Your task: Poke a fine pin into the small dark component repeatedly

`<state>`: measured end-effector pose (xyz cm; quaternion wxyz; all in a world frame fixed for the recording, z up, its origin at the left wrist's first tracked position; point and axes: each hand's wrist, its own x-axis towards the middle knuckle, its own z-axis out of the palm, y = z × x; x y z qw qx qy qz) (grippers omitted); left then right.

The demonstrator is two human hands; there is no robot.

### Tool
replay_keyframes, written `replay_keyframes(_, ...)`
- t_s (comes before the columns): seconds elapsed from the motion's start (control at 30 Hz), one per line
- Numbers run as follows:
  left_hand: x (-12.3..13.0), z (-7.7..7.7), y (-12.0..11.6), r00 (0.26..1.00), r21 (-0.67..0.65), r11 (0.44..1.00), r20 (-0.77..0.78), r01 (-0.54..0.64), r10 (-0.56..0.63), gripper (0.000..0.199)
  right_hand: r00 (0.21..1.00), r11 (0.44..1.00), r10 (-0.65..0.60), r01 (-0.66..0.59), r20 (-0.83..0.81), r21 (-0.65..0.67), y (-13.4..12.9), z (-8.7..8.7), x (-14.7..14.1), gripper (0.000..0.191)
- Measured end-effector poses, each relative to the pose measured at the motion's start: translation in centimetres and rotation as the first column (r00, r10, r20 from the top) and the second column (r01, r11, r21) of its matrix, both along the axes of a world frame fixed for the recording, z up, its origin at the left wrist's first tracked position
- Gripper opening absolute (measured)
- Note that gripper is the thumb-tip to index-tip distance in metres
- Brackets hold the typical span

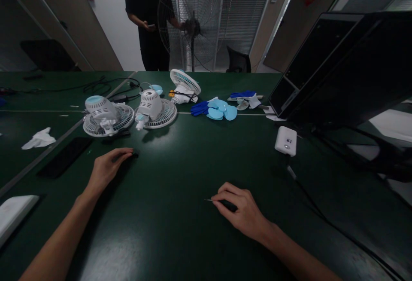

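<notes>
My right hand [241,208] is closed around the black handle of a small screwdriver [229,205], its thin metal shaft pointing left just above the table. Over to the left, my left hand [107,167] pinches a small dark piece [135,154] at its fingertips, close to the tabletop; its kind is too small to make out. Just beyond that hand lie two white fan heads, one on the left [102,108] and one beside it [150,105], both resting on their round grilles. A third small fan [185,85] stands tilted farther back.
A light blue fan blade [222,110] lies by blue gloves [200,108]. On the right are a white power bank [286,140] with a black cable and a large monitor [341,66]. A flat black slab [64,157] lies left. Behind the table, a person [149,19] stands beside a large fan.
</notes>
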<state>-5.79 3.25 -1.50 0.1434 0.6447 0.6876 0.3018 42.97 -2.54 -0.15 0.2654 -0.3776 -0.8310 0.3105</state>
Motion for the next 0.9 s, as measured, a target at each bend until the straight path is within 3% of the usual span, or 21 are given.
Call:
replay_keyframes(0.67,-0.51,-0.16,-0.15,0.993,0.005,0.995,-0.062,0.101,-0.1,0.058,1.0,1.0,0.007,-0.008,-0.021,-0.007,0.01,-0.16,0.12,0.018)
replay_keyframes(0.9,-0.96,-0.12,-0.69,0.951,0.004,0.969,-0.198,0.245,-0.24,0.043,1.0,0.999,0.01,-0.011,-0.025,-0.038,-0.06,0.09,0.18,0.018)
